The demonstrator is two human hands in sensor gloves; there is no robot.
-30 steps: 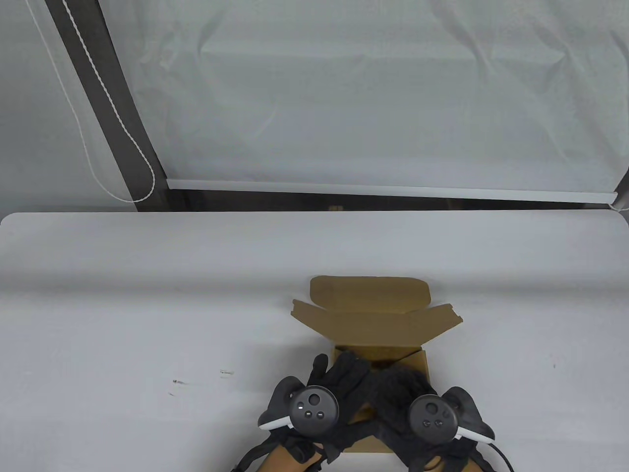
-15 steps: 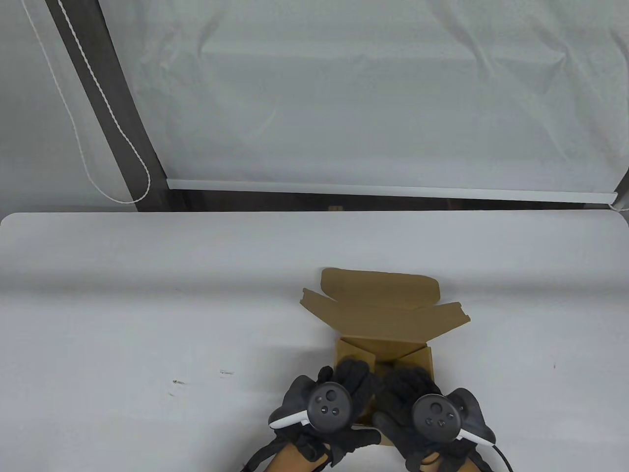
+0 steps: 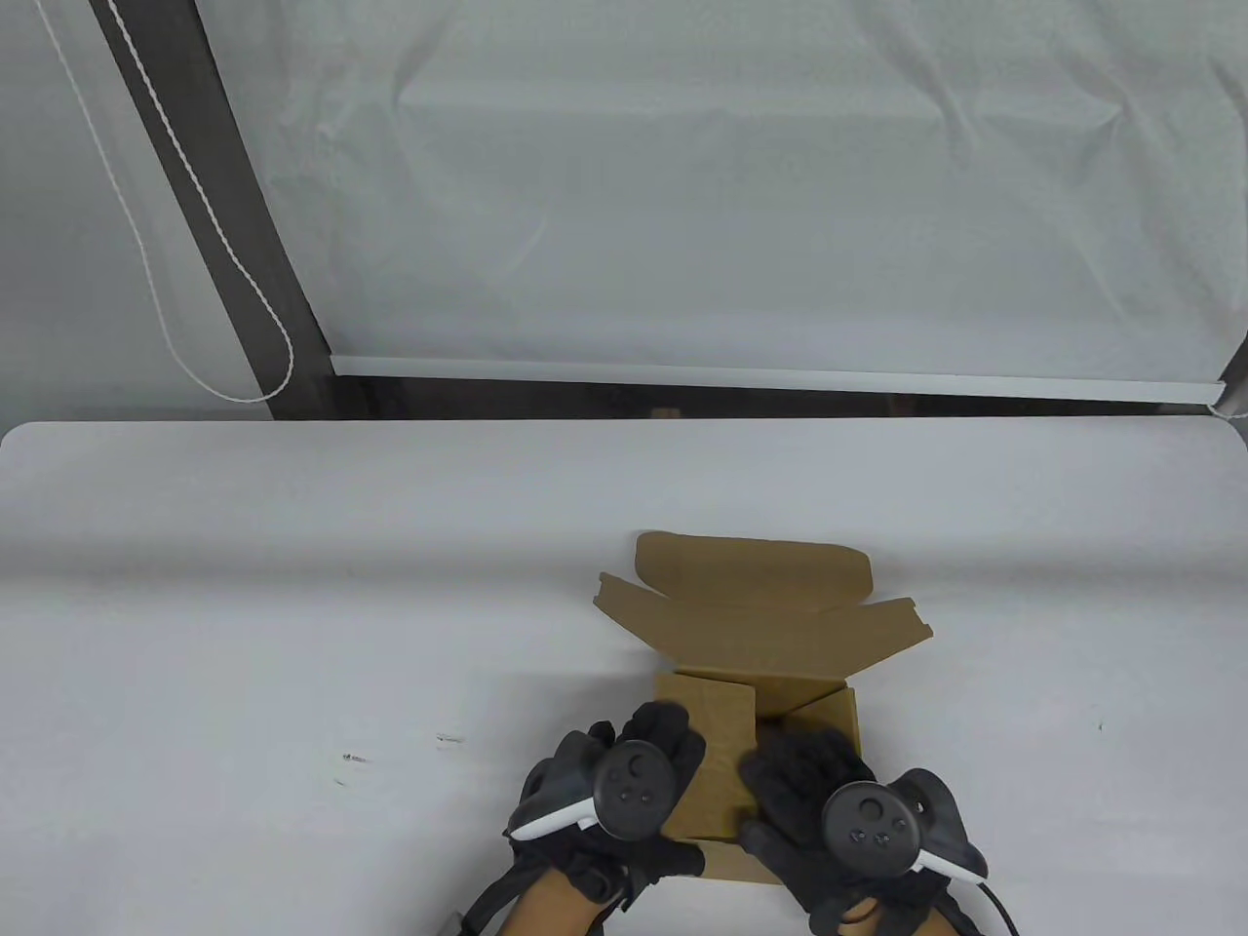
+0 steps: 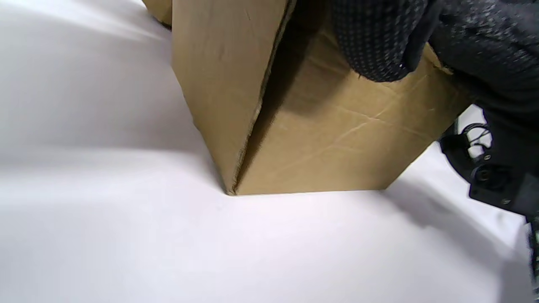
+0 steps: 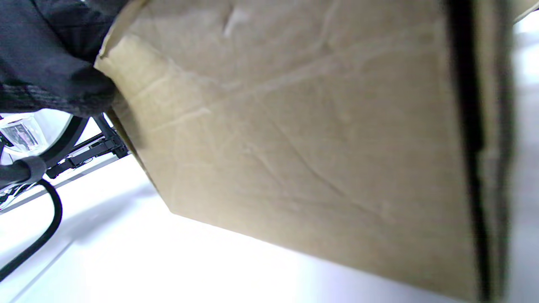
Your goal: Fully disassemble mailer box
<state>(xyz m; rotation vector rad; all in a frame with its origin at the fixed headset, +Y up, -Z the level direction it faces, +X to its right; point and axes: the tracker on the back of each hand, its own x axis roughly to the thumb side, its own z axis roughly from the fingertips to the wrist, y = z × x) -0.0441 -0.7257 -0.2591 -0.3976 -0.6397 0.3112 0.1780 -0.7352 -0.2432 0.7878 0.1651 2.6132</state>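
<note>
The brown cardboard mailer box point(image 3: 760, 624) stands near the table's front edge, its lid folded back to the far side with both lid flaps spread. My left hand point(image 3: 663, 741) grips the top of the box's left side panel point(image 3: 717, 760), which stands away from the front wall. My right hand point(image 3: 790, 780) grips the front wall's top edge on the right. In the left wrist view a gap shows at the corner between the side panel point(image 4: 219, 84) and the front wall point(image 4: 337, 139), with gloved fingers point(image 4: 370, 42) over the edge. The right wrist view shows the front wall point(image 5: 294, 126) close up, a gloved finger point(image 5: 50, 84) at its top corner.
The white table point(image 3: 292, 604) spreads to the left and behind the box, with small dark marks point(image 3: 448, 738) on its left. A black cable point(image 3: 996, 902) trails from my right wrist. A blind and its cord point(image 3: 234, 253) hang beyond the table's far edge.
My left hand has moved left and toward me, pulling the left side panel out of the box so its flat face now shows. The box shifted slightly right. My right hand barely moved.
</note>
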